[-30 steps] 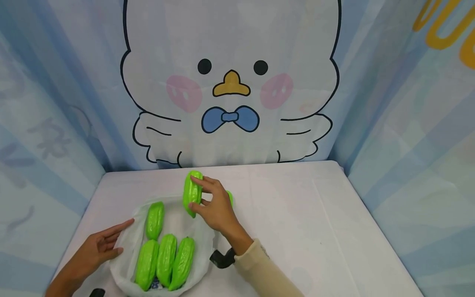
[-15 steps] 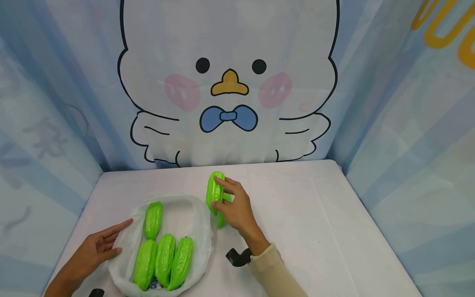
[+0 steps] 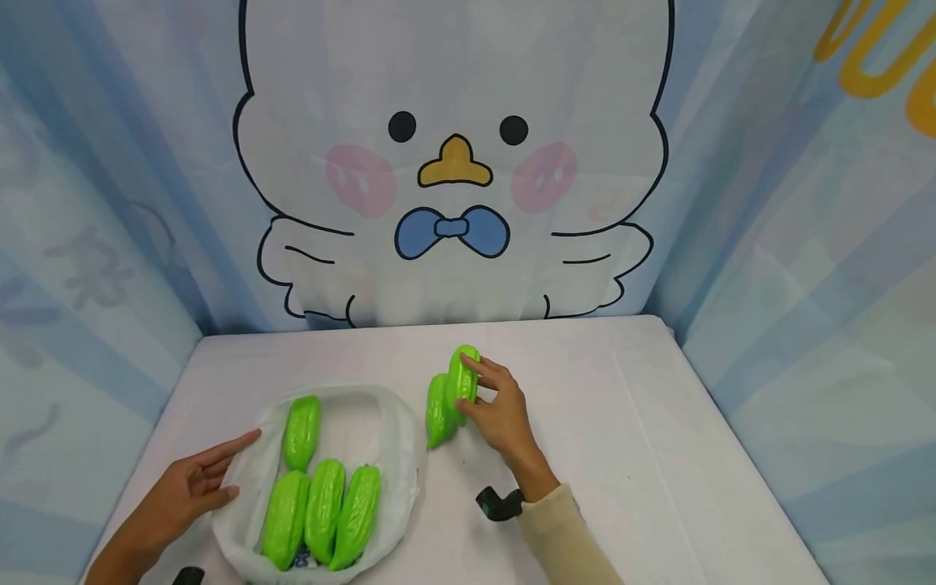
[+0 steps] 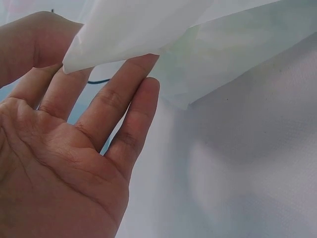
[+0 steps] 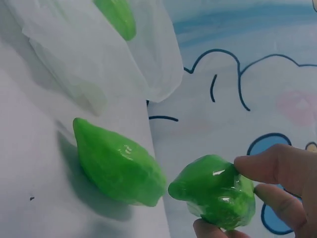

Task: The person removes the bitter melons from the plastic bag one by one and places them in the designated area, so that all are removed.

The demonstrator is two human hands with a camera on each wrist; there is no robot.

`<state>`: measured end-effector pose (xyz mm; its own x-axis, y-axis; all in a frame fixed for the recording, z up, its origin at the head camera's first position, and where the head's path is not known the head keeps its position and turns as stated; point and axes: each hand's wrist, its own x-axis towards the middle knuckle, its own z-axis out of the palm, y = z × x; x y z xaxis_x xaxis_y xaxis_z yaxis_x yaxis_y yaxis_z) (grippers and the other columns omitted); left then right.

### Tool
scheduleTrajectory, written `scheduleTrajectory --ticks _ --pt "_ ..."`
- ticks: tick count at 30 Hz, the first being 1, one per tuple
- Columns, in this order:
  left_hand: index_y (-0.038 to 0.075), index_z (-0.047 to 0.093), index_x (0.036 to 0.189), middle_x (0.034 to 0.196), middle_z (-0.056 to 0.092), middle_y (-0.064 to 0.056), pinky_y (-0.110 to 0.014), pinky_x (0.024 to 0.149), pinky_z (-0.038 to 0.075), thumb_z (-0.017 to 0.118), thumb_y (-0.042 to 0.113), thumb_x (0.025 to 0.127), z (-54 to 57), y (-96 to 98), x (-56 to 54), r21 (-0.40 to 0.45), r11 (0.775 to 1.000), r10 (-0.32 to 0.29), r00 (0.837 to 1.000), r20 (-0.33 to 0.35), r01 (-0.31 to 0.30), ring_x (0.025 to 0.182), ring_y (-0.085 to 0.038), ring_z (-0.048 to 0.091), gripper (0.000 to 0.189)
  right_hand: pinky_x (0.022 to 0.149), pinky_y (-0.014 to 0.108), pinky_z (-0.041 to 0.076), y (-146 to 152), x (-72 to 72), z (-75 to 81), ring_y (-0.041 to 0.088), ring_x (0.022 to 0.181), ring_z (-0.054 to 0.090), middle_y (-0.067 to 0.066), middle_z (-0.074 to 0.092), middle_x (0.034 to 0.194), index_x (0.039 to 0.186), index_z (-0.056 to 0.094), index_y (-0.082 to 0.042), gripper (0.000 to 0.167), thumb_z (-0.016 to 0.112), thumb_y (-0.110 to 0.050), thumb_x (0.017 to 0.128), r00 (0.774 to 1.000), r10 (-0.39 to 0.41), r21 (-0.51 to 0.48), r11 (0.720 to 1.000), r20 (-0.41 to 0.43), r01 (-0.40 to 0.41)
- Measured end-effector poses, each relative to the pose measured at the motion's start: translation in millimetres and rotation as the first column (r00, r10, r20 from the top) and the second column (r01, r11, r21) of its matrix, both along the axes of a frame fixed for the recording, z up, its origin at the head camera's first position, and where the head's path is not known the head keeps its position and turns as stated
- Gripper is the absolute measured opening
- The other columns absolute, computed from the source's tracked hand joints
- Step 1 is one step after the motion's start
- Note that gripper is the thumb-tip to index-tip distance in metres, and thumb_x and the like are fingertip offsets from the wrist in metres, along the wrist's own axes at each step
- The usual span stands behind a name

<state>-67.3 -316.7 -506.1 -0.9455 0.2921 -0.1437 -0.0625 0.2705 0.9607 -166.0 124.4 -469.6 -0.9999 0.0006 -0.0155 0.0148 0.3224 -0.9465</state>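
Observation:
My right hand [image 3: 503, 413] pinches a glossy, ridged green bitter melon [image 3: 462, 382] between thumb and fingers. It is held next to another bitter melon [image 3: 438, 416] lying on the table; in the right wrist view the held bitter melon [image 5: 215, 191] shows its pointed tip toward the lying one. A white plastic bag [image 3: 398, 471] stands with its mouth spread wide, several bitter melons [image 3: 324, 504] inside it. At the bag's left side is my left hand [image 3: 192, 497], fingers extended against the plastic. Its fingers [image 4: 106, 96] pass behind the bag's edge in the left wrist view.
The table [image 3: 621, 471] has a pale cloth, with a stretch of it to the right of my right hand. A curtain [image 3: 453, 81] printed with a cartoon bird rises behind the table. Blue-and-white curtains [image 3: 819, 325] flank both sides.
My right hand has carried the bitter melon rightward from above the bag's far rim to beside the one on the table. My left hand stays at the bag.

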Motion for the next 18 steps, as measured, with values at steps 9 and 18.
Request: scheduleTrajectory --ticks 9,18 --pt "0.001 0.03 0.167 0.145 0.048 0.04 -0.019 0.091 0.059 0.058 0.006 0.109 -0.9 0.1 0.1 0.003 1.0 -0.002 1.0 -0.011 0.002 0.123 0.012 0.06 0.064 0.107 0.047 0.057 17 -2.2 -15.4 0.034 0.136 0.058 0.011 0.045 0.166 0.147 0.066 -0.028 0.069 0.082 0.002 0.087 0.999 -0.041 0.102 0.994 0.019 0.039" --pt "0.002 0.032 0.167 0.144 0.047 0.041 -0.017 0.091 0.058 0.06 0.009 0.109 -1.3 -0.2 -0.4 -0.025 1.0 0.014 1.0 0.0 -0.014 0.123 0.015 0.058 0.065 0.108 0.046 0.057 33 -4.6 -31.1 0.032 0.135 0.059 0.01 0.045 0.166 0.147 0.066 -0.027 0.07 0.082 0.003 0.087 0.995 -0.076 0.145 0.987 0.067 0.066"
